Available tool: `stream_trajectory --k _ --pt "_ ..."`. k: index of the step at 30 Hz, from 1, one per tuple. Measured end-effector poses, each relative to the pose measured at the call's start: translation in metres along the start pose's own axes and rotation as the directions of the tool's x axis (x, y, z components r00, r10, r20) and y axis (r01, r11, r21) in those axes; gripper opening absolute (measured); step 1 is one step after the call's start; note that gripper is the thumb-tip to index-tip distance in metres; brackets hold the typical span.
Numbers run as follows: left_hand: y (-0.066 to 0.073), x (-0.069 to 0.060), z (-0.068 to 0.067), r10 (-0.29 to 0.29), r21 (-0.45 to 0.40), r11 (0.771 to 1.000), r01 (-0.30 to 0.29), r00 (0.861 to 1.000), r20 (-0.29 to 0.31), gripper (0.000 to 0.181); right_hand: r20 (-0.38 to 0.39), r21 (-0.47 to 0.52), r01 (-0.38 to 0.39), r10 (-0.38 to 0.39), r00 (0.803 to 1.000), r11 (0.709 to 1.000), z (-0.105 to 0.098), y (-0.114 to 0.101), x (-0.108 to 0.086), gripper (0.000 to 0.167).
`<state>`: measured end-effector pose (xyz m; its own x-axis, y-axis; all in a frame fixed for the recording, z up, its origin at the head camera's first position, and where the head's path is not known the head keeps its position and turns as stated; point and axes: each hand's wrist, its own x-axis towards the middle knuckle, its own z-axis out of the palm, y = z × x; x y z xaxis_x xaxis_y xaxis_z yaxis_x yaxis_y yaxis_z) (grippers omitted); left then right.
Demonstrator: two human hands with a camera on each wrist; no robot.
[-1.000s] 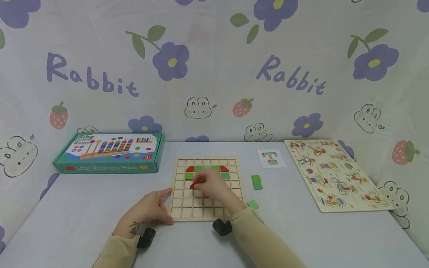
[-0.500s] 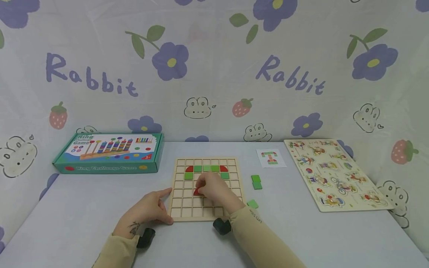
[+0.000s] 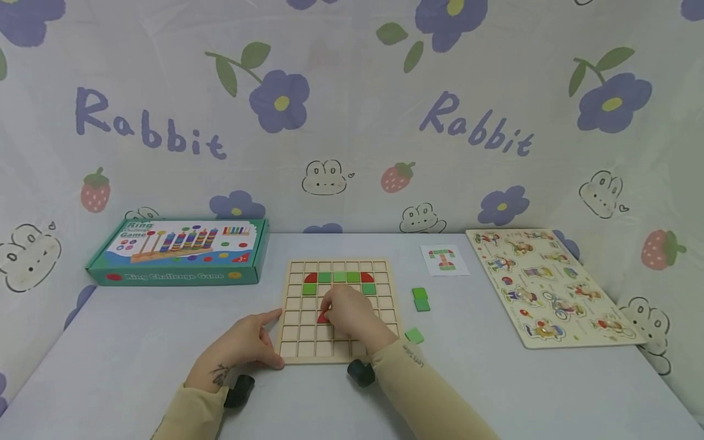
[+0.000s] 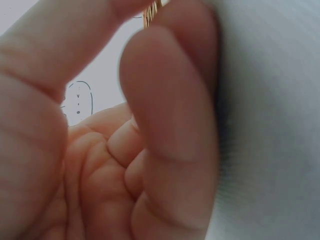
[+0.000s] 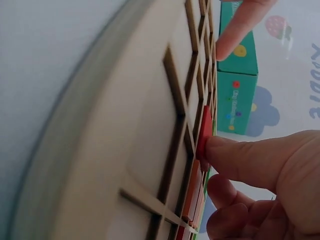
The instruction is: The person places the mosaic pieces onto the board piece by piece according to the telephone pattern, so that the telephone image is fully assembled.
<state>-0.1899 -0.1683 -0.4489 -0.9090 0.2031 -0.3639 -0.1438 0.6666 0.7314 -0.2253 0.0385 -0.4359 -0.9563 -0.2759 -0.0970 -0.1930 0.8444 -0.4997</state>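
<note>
A wooden grid board [image 3: 324,360] lies flat on the table. On its upper rows sit green square tiles [image 3: 339,277] and red quarter-round tiles [image 3: 311,278]. My right hand [image 3: 349,311] is over the middle, its thumb and fingers pinching a red quarter-round tile [image 3: 322,317] at a cell. In the right wrist view the thumb touches that red tile [image 5: 204,132], beside orange tiles [image 5: 191,192] lower down in the grid. At the board's left edge my left hand [image 3: 239,342] touches the frame with index finger and thumb spread apart; its other fingers bend inward in the left wrist view.
Right of the board lie loose green tiles [image 3: 420,294], with another green tile [image 3: 414,335] nearer. Behind them is a pattern card [image 3: 444,260]. A green game box [image 3: 176,252] stands at back left, and a picture puzzle board [image 3: 555,290] lies at right.
My right hand has moved slightly towards me over the board, bringing the red tile down to a cell below the middle. My left hand has stayed at the frame.
</note>
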Motion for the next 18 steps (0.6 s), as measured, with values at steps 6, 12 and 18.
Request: stream_trajectory --k 6,12,18 --pt "0.0 0.0 0.0 -0.009 0.001 1.0 0.009 1.0 -0.001 0.099 -0.003 0.049 0.0 0.0 1.0 0.999 -0.005 0.006 -0.005 0.014" --pt "0.002 -0.001 0.0 -0.005 -0.001 1.0 0.005 1.0 0.0 0.099 -0.047 0.328 -0.024 0.042 0.998 0.944 -0.027 0.032 -0.019 0.018" --pt "0.003 -0.003 0.0 -0.009 -0.003 1.0 0.009 1.0 -0.007 0.098 -0.047 0.562 -0.023 0.06 0.997 0.827 -0.046 0.068 -0.04 0.025"
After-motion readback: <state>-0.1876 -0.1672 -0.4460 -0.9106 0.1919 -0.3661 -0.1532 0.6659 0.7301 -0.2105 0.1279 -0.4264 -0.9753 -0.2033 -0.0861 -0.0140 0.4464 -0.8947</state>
